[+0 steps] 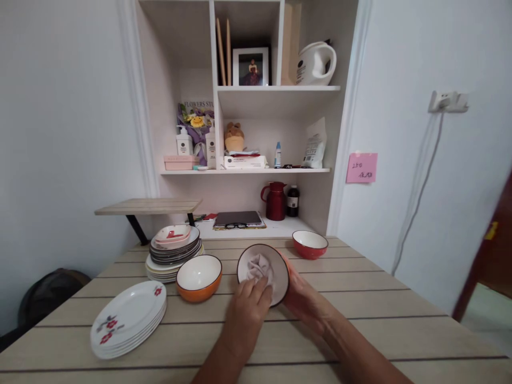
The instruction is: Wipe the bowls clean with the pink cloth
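Note:
Above the slatted table, my right hand (306, 301) grips a dark-rimmed bowl (281, 274) from its right side, tilting its white inside toward me. The fingers behind the bowl are partly hidden. My left hand (250, 306) presses a crumpled pale cloth (260, 266) against the bowl's inner surface, with its fingers bunched on the fabric. To the left of the held bowl an orange bowl (199, 290) with a white inside stands upright. Farther back on the right is a red bowl (310, 250), also upright.
Oval flowered plates (130, 314) lie stacked at the front left. Behind them rises a taller pile of plates (176, 256) topped by small dishes. A raised wooden shelf (148, 206) stands at the back left. A red jug (276, 202) and a laptop (238, 218) sit in the alcove.

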Demonstrator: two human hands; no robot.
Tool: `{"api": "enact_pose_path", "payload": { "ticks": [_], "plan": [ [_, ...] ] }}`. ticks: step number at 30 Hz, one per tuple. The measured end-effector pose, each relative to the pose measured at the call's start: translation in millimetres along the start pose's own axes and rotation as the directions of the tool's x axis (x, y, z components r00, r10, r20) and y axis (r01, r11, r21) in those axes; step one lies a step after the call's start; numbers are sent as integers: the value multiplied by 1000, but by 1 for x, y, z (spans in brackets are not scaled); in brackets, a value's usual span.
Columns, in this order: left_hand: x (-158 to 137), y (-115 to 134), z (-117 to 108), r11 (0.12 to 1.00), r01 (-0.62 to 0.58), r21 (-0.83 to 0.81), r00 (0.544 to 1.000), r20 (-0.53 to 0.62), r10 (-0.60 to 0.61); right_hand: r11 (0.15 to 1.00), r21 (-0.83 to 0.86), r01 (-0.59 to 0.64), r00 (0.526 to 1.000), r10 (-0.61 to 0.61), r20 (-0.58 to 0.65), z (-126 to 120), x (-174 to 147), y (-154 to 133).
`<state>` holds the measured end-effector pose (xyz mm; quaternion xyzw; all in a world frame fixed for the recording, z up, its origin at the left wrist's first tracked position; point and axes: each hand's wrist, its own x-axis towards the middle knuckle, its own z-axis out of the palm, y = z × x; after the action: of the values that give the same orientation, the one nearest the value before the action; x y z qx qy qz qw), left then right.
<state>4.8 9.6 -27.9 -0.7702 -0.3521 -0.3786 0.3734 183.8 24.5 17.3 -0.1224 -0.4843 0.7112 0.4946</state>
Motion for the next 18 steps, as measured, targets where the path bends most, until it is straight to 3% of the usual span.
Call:
{"api": "enact_pose_path", "payload": {
  "ticks": [6,11,14,18],
  "plan": [
    [1,1,0,998,57,-39,998,4,-57,991,-94,97,992,-104,-71,18,2,15],
    [3,2,-4,995,50,-89,998,34,-48,969,-192,154,965,-189,-180,15,5,27],
    [4,3,-5,991,-15,-135,997,69,24,971,-199,131,942,-185,-280,8,9,27],
    [3,-3,-4,980,-83,-178,977,178,116,975,-222,11,938,-87,-335,3,9,9]
  ]
}}
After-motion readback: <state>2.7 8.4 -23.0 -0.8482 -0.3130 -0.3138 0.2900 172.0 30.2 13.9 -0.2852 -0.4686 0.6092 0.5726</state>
